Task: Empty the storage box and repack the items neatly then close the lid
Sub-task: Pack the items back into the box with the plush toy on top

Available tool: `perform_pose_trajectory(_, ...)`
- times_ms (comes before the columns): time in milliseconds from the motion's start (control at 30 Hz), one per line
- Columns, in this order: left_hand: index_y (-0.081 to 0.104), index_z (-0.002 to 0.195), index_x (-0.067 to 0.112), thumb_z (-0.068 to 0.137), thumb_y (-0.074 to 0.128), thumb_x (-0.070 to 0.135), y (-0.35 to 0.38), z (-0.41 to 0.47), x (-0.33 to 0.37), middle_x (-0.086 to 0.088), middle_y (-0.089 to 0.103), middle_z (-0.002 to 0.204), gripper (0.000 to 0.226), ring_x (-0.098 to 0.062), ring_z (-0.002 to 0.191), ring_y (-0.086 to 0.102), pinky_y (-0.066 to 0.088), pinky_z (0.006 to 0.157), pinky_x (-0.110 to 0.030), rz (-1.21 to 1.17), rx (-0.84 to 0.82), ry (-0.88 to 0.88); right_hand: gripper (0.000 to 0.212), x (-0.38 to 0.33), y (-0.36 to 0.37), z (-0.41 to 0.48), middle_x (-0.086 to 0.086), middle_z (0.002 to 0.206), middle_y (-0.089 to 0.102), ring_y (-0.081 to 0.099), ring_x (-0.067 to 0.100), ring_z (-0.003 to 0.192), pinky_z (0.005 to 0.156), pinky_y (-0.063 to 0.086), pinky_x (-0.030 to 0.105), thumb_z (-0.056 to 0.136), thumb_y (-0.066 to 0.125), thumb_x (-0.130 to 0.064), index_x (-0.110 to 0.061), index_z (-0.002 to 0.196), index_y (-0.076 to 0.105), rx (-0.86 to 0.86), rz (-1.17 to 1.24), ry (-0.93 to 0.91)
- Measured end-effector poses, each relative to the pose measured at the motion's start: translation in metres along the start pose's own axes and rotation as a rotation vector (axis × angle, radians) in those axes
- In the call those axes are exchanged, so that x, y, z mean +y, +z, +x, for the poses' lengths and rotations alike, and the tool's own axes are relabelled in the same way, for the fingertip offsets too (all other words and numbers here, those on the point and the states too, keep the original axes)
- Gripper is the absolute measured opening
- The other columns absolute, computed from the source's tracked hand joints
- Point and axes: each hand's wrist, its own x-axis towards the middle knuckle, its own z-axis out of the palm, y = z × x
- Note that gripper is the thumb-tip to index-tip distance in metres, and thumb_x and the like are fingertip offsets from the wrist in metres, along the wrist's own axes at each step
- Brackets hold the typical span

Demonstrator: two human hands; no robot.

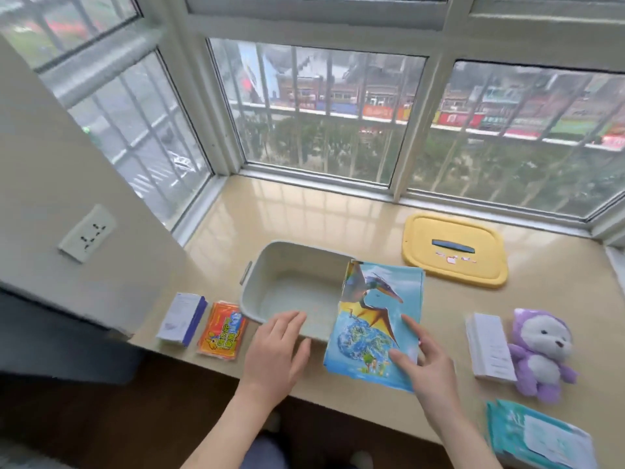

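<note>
Head view: the storage box (257, 275) sits empty at centre on the surface (304, 211), its yellow lid (453, 248) off at upper right. The dinosaur book (375, 319) lies tilted across the box's right rim. Left hand (275, 353): fingers (287, 321) straight on the near rim. Right hand (429, 363): fingers (411, 324) spread on the cover. Risk: unpinched, the book may slide off the rim.
</note>
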Motion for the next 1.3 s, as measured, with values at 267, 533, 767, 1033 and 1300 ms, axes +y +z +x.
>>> perform_pose_trajectory(267,0.064,0.124,0.008,0.094,0.044,0.035,-0.034,-0.052,-0.133,-0.004,0.065,0.12,0.045,-0.019,0.112,0.057,0.049,0.095,-0.033,0.016,-0.072,-0.141,0.058,0.026,0.123,-0.002,-0.005,0.117,0.067,0.072,0.005,0.088,0.061,0.057,0.02,0.084,0.07,0.007,-0.026,0.13,0.061,0.026,-0.017,0.072)
perform_pose_trajectory(533,0.037,0.149,0.021,0.094,0.056,0.04,-0.014,-0.047,-0.239,0.003,0.035,0.152,0.061,-0.013,0.139,0.033,0.039,0.109,-0.031,-0.099,-0.321,-0.417,0.06,0.055,0.201,0.024,0.005,0.115,0.069,0.068,-0.005,0.085,0.068,0.052,0.01,0.084,0.069,0.009,-0.022,0.134,0.059,0.07,-0.089,0.08)
perform_pose_trajectory(767,0.02,0.154,0.027,0.095,0.056,0.043,0.056,-0.035,-0.298,-0.002,0.022,0.159,0.07,-0.019,0.145,0.026,0.038,0.112,-0.041,-0.086,-0.481,-0.511,0.06,0.081,0.226,0.073,0.004,0.114,0.067,0.062,-0.016,0.09,0.07,0.051,0.007,0.083,0.072,0.005,-0.029,0.132,0.061,0.114,-0.124,0.046)
perform_pose_trajectory(1033,0.014,0.155,0.026,0.095,0.056,0.042,0.12,-0.029,-0.327,-0.013,0.017,0.16,0.075,-0.032,0.148,0.014,0.025,0.118,-0.049,0.065,-0.474,-0.629,0.06,0.114,0.229,0.114,-0.008,0.12,0.069,0.068,0.012,0.108,0.091,0.055,0.029,0.084,0.069,0.008,-0.032,0.129,0.062,0.123,-0.028,-0.006)
perform_pose_trajectory(1300,0.022,0.152,0.027,0.091,0.066,0.029,0.13,-0.028,-0.332,-0.013,0.024,0.151,0.074,-0.03,0.141,0.021,0.035,0.112,-0.044,-0.048,-0.418,-0.737,0.061,0.125,0.233,0.124,-0.01,0.119,0.069,0.067,0.009,0.109,0.086,0.056,0.024,0.084,0.066,0.012,-0.024,0.134,0.058,0.114,0.019,0.02)
